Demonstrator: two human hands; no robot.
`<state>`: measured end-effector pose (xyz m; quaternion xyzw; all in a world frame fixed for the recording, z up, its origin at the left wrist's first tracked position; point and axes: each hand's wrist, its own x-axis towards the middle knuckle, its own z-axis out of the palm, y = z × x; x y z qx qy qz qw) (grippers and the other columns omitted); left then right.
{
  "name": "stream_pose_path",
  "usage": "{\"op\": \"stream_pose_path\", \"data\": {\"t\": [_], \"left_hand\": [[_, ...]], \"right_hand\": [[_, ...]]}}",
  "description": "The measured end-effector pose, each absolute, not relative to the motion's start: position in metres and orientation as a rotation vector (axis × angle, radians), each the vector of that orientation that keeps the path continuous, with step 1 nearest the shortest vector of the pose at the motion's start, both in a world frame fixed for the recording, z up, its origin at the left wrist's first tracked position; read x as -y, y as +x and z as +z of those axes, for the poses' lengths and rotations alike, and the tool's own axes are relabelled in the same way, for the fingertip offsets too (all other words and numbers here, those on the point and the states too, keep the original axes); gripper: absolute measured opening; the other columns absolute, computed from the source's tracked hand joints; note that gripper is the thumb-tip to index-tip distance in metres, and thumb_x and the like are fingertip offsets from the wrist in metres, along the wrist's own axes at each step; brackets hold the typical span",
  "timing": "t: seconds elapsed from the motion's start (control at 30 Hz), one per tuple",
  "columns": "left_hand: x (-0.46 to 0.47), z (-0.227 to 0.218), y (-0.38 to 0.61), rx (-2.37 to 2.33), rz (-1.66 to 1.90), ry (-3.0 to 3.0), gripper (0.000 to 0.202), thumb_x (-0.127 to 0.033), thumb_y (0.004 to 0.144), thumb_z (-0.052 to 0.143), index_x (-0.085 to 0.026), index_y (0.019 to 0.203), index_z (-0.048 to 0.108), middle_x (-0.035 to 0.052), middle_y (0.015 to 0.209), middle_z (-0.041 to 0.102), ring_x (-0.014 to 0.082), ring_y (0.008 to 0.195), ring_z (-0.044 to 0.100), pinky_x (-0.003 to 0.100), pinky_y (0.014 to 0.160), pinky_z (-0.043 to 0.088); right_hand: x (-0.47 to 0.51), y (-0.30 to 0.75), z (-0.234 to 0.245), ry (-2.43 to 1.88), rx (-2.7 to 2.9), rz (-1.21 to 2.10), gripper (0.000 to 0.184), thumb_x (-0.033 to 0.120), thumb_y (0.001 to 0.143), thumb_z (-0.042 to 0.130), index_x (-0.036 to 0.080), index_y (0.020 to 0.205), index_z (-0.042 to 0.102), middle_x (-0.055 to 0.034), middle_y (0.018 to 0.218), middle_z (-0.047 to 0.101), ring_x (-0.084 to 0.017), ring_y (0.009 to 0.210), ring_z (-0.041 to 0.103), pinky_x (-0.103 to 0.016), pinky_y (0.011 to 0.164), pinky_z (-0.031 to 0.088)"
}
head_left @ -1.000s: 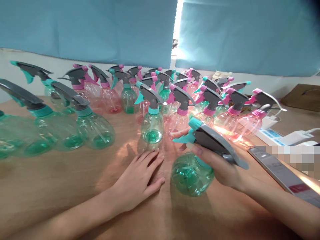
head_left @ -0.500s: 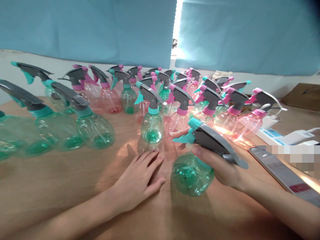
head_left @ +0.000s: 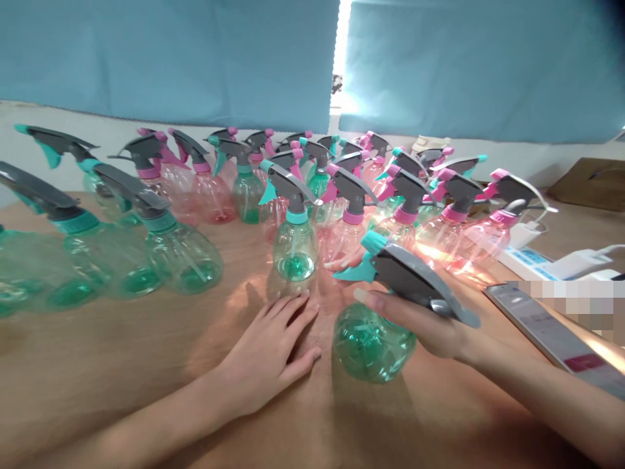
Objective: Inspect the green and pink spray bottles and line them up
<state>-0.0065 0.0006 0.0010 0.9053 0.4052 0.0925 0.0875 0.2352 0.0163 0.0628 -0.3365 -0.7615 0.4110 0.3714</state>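
Gripping a green spray bottle [head_left: 372,340] around its neck, the right hand [head_left: 424,326] holds it tilted low over the wooden table [head_left: 122,371], with the thumb along the grey trigger head and the fingers curled underneath. The left hand [head_left: 266,358] lies flat on the table, palm down, fingers loosely spread, holding nothing. Its fingertips sit just short of another green bottle [head_left: 295,251] standing upright. Behind that, pink and green bottles [head_left: 356,202] crowd the table below blue blinds [head_left: 195,58]. A phone [head_left: 541,322] lies near the right wrist.
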Motion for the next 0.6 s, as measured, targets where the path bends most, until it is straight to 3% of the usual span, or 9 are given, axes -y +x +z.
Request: {"op": "stream_pose_path", "data": {"t": [0.17, 0.3, 0.43, 0.5, 0.6], "left_hand": [[0.000, 0.000, -0.008, -1.192, 0.293, 2.712, 0.053, -0.037, 0.098, 0.052, -0.011, 0.144, 0.046, 0.0169, 0.148, 0.047, 0.0347, 0.139, 0.039, 0.054, 0.111, 0.037], [-0.001, 0.000, -0.008, -1.191, 0.292, 2.722, 0.053, -0.037, 0.098, 0.052, -0.012, 0.144, 0.046, 0.0169, 0.147, 0.048, 0.0343, 0.138, 0.040, 0.054, 0.111, 0.037], [-0.002, 0.000, -0.008, -1.196, 0.309, 2.722, 0.053, -0.038, 0.098, 0.053, -0.012, 0.143, 0.047, 0.0165, 0.147, 0.049, 0.0345, 0.136, 0.043, 0.053, 0.110, 0.038], [-0.002, 0.000, -0.008, -1.202, 0.301, 2.719, 0.053, -0.038, 0.098, 0.053, -0.012, 0.143, 0.047, 0.0167, 0.146, 0.049, 0.0346, 0.135, 0.044, 0.053, 0.109, 0.039], [-0.002, 0.001, -0.009, -1.196, 0.298, 2.721, 0.052, -0.038, 0.098, 0.052, -0.012, 0.143, 0.047, 0.0168, 0.146, 0.049, 0.0350, 0.133, 0.045, 0.054, 0.108, 0.040]], "right_hand": [[-0.017, 0.233, 0.061, -0.902, 1.882, 1.181, 0.032, 0.037, 0.092, 0.061, 0.027, 0.123, 0.061, -0.0009, 0.092, 0.071, -0.017, 0.079, 0.068, -0.028, 0.070, 0.057], [-0.015, 0.230, 0.065, -0.964, 1.875, 1.116, 0.024, 0.035, 0.090, 0.062, 0.028, 0.113, 0.064, 0.0007, 0.079, 0.067, -0.016, 0.067, 0.065, -0.027, 0.060, 0.055], [-0.014, 0.224, 0.075, -0.965, 1.821, 1.067, 0.002, 0.024, 0.085, 0.064, 0.025, 0.084, 0.063, 0.0026, 0.068, 0.060, -0.012, 0.057, 0.057, -0.023, 0.052, 0.049], [-0.013, 0.222, 0.077, -0.958, 1.805, 1.069, 0.012, 0.025, 0.085, 0.063, 0.024, 0.075, 0.057, 0.0041, 0.063, 0.053, -0.010, 0.051, 0.049, -0.022, 0.047, 0.044], [-0.012, 0.225, 0.076, -1.004, 1.838, 1.002, 0.029, 0.038, 0.086, 0.065, 0.023, 0.067, 0.051, 0.0060, 0.058, 0.045, -0.008, 0.046, 0.040, -0.022, 0.042, 0.036]]}}
